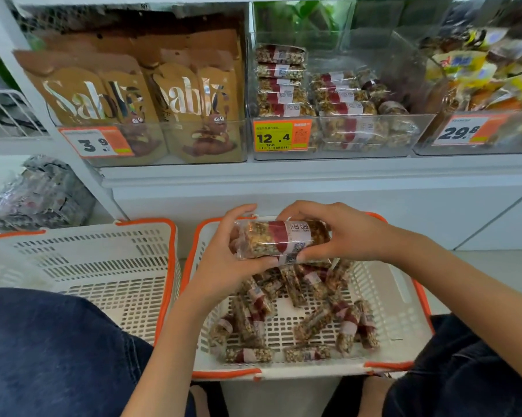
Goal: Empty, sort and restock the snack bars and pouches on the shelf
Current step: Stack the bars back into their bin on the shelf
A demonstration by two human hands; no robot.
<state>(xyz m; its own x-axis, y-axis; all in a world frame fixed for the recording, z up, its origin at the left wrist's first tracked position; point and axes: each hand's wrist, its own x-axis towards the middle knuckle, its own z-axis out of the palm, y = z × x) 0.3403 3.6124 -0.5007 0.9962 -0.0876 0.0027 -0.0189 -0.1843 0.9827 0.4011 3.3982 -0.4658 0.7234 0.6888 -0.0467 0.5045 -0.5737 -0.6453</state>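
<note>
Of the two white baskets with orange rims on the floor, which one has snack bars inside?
The right basket, under both hands, holds loose snack bars; the left basket shows none.

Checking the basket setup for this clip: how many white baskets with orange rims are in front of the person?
2. One basket sits at the left with no bars visible; the other basket, under both hands, holds loose snack bars.

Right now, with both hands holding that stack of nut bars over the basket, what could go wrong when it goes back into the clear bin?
1. The stack of clear-wrapped nut bars with red bands is only pinched at its ends by the left hand and right hand; middle bars could slip into the orange-rimmed white basket.
2. The clear plastic shelf bin already holds stacked bars; pushing more in might topple them.
</note>
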